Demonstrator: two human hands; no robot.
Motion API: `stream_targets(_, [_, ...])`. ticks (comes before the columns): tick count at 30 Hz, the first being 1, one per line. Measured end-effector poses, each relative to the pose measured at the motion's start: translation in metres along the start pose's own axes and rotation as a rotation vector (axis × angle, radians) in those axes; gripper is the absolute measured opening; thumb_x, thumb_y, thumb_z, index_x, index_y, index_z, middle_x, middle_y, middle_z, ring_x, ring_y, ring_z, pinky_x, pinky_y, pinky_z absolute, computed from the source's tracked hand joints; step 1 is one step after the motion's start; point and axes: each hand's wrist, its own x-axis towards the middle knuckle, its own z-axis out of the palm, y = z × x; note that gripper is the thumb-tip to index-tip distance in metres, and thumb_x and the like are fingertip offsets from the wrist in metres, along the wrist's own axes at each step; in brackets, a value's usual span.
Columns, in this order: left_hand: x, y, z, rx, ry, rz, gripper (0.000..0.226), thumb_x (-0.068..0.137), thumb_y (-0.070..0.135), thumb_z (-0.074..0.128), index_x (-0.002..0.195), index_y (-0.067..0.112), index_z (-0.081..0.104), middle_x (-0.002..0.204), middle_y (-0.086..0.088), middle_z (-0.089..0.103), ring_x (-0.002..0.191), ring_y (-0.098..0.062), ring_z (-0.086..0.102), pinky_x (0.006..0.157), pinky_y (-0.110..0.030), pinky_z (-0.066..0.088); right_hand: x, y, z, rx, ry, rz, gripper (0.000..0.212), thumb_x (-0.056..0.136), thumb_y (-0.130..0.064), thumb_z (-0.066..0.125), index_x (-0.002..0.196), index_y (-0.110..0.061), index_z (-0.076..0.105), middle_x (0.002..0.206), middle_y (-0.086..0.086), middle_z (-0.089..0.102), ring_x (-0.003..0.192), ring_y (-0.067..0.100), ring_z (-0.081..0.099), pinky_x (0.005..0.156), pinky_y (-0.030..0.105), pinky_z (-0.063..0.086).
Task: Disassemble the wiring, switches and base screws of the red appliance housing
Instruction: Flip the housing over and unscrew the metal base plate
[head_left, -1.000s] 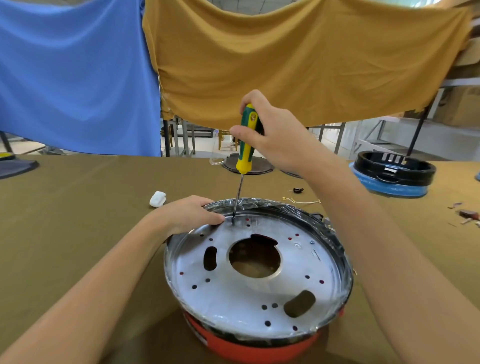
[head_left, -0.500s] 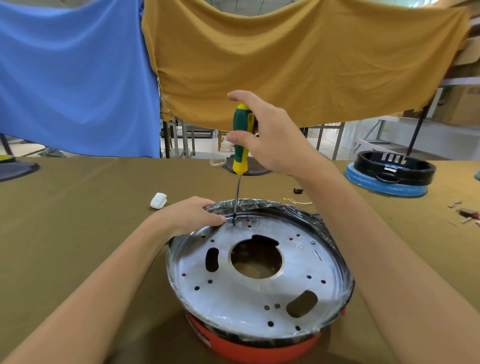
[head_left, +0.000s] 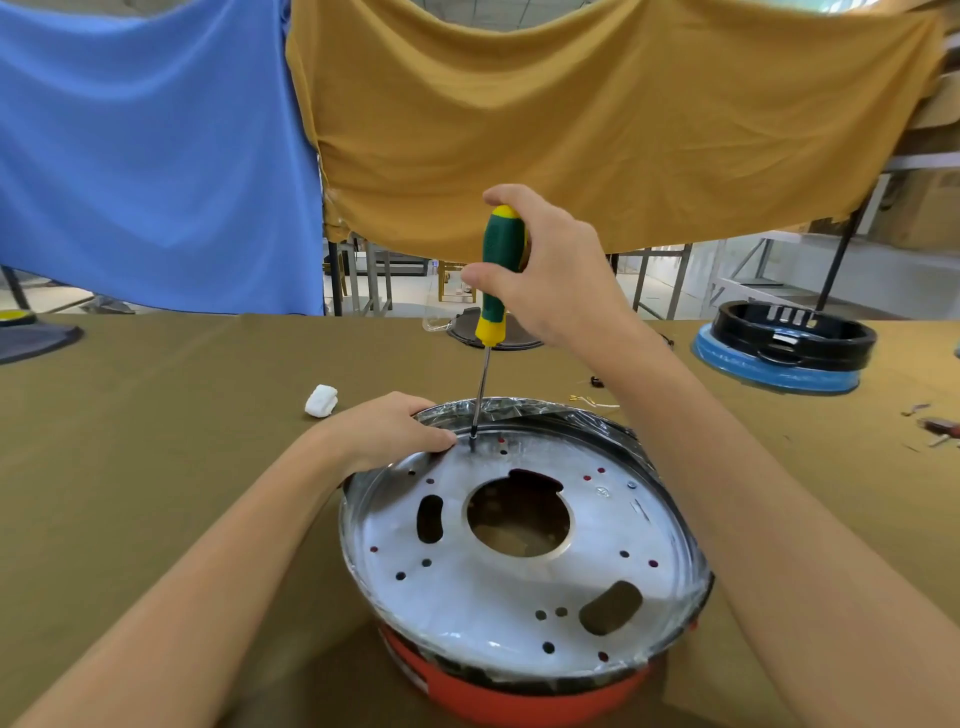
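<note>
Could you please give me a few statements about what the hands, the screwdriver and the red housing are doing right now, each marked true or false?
1. The right hand holds the screwdriver by its green and yellow handle. True.
2. The screwdriver lies flat on the table. False: it stands nearly upright, its tip down on the metal base plate near the far rim.
3. The left hand rests on the far left edge of the red housing. True.
4. The small white object sits inside the plate's large centre hole. False: it lies on the olive table cover, beyond the left hand.
5. The black and blue ring-shaped part is stacked on the red housing. False: it sits apart, far right on the table.
</note>
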Motion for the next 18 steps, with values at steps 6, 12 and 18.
stream_targets(6, [0.0,0.001,0.001,-0.007,0.005,0.006,0.015,0.09,0.051,0.061,0.087,0.038,0.067,0.073,0.026,0.069,0.079,0.0,0.065,0.066,-0.021,0.044,0.002,0.009,-0.018,0.27,-0.261,-0.033,0.05,0.092,-0.007,0.068,0.134,-0.019,0.045,0.113,0.008,0.062,0.103,0.017,0.065,0.092,0.033,0.057])
stream_targets(12, [-0.001,0.001,0.001,0.013,0.014,-0.006,0.021,0.09,0.054,0.061,0.096,0.035,0.065,0.088,0.02,0.067,0.088,-0.005,0.063,0.071,-0.023,0.043,0.0,-0.001,0.002,-0.154,-0.068,-0.079,0.047,0.093,-0.05,0.062,0.124,-0.019,0.046,0.089,0.002,0.046,0.071,0.014,0.044,0.059,0.019,0.035])
stream_targets(18, [0.0,0.001,0.001,0.006,0.008,-0.005,0.019,0.09,0.051,0.061,0.092,0.033,0.067,0.081,0.02,0.069,0.085,-0.006,0.066,0.072,-0.025,0.046,0.005,0.0,-0.017,0.005,-0.153,-0.067,0.046,0.09,-0.029,0.074,0.132,-0.024,0.055,0.09,-0.014,0.051,0.083,0.01,0.055,0.078,0.022,0.05])
